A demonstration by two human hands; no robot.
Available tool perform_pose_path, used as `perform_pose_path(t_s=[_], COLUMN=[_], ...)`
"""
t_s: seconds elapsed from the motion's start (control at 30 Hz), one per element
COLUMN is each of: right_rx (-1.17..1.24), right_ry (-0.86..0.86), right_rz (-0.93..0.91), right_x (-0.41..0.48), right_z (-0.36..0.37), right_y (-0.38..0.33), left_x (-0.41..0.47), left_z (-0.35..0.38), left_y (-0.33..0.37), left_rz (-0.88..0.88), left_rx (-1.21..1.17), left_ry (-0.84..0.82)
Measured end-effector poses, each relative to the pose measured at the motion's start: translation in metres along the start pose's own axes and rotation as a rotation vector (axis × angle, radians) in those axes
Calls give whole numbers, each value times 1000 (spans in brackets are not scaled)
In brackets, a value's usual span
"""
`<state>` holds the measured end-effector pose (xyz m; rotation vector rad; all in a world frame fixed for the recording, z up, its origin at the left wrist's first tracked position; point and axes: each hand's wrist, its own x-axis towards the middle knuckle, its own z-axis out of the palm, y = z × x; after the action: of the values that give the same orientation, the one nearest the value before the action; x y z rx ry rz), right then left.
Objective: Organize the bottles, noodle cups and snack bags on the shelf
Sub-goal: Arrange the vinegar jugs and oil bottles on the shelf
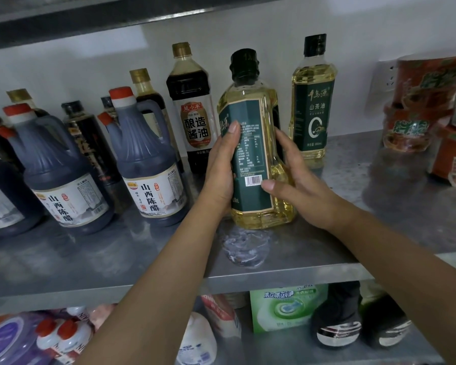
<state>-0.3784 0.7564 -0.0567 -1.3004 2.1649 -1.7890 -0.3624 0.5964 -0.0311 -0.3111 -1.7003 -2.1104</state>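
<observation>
Left hand (219, 175) and right hand (298, 180) clamp curled fingers on the oil bottle (253, 154), middle of the shelf (142, 259). Dark bottles (148, 164) grouped at 9 o'clock, twin bottle (312, 101) at 1, noodle cups (419, 101) at 3. No snack bags visible; task judged roughly midway.

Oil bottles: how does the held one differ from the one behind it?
Left hand and right hand grip the held oil bottle; the rear oil bottle stands untouched. The held one shows its barcode side, the rear one its front label. The held one sits nearer the shelf edge. Both: yellow oil, green label, dark cap.
</observation>
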Motion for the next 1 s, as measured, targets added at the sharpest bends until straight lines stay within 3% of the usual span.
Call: perform_pose_path(t_s=[0.23,0.43,0.53,0.73,0.8,0.9,1.0], right_rx=[-188,-270,-144,364,446,540,392], right_ry=[69,356,360,236,187,148,235], right_rz=[-30,-20,-55,28,33,86,137], right_x=[1,2,2,4,4,5,6], right_z=[1,-4,-6,-9,-9,-7,-3], right_y=[-2,-5,-9,-11,-7,-2,-3], left_x=[1,2,3,4,6,4,0], left_z=[1,-1,3,6,3,3,7], left_y=[-1,-8,-7,-6,-8,-5,-2], left_rz=[-21,-131,2,160,110,-147,-228], left_rx=[-11,-27,79,65,1,-173,-168], left_ry=[12,98,63,85,84,2,-96])
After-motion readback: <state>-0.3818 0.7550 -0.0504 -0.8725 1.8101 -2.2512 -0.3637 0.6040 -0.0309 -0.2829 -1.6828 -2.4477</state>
